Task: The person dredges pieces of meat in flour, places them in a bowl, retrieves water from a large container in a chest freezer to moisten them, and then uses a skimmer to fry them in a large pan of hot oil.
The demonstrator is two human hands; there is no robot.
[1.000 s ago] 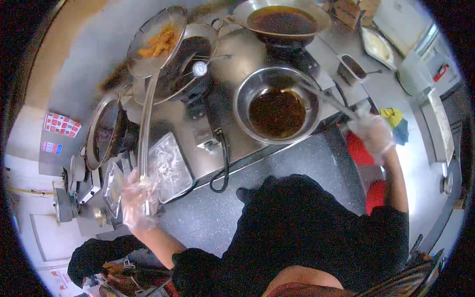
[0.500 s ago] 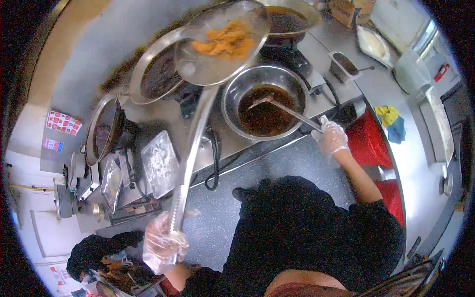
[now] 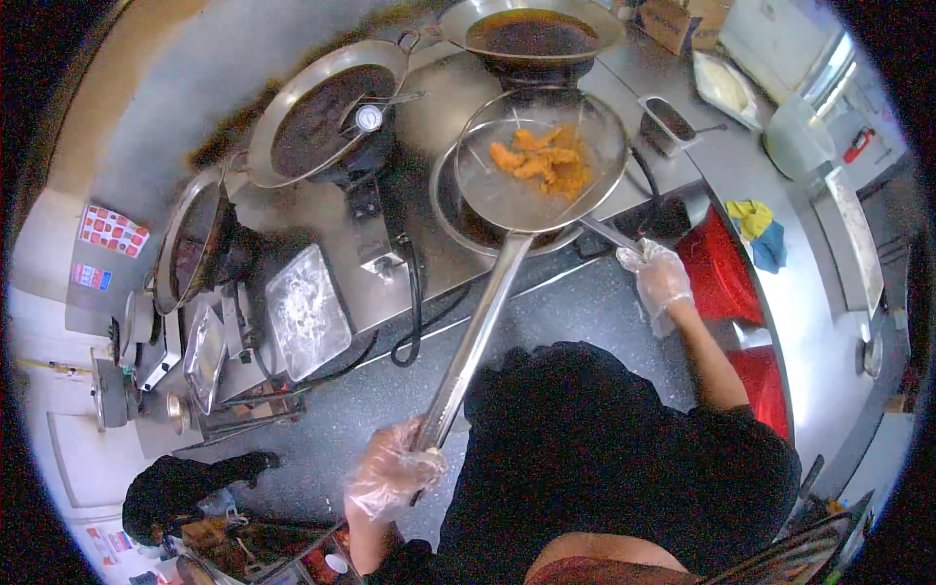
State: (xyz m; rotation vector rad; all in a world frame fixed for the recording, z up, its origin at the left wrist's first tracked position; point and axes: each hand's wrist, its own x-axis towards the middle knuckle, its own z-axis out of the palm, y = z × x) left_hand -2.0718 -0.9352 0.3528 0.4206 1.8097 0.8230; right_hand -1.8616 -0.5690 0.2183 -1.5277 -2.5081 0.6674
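Observation:
In a clear plastic glove, my left hand point(image 3: 398, 470) is closed round the long metal handle of a wide mesh skimmer point(image 3: 487, 190). Orange-brown fried pieces point(image 3: 546, 161) lie on its mesh. The skimmer hangs above a steel mixing bowl point(image 3: 444, 200), covering most of the bowl and the dark sauce in it. My right hand point(image 3: 659, 277), gloved too, grips the handle of a metal utensil point(image 3: 609, 234) at the bowl's right side. The skimmer hides that utensil's working end, which lies in the sauce in the earlier frame.
Woks of dark oil stand behind point(image 3: 541, 37) and to the left point(image 3: 336, 122), one with a dial thermometer point(image 3: 369, 118). A metal tray point(image 3: 309, 312) leans left of the bowl. Right are a small rectangular container point(image 3: 668, 127) and yellow and blue cloths point(image 3: 759, 232). Black hoses point(image 3: 414, 312) hang at the counter edge.
My left hand has swung the skimmer with the fried pieces rightward, from over the left wok to over the bowl. My right hand stays beside the bowl, still holding the utensil.

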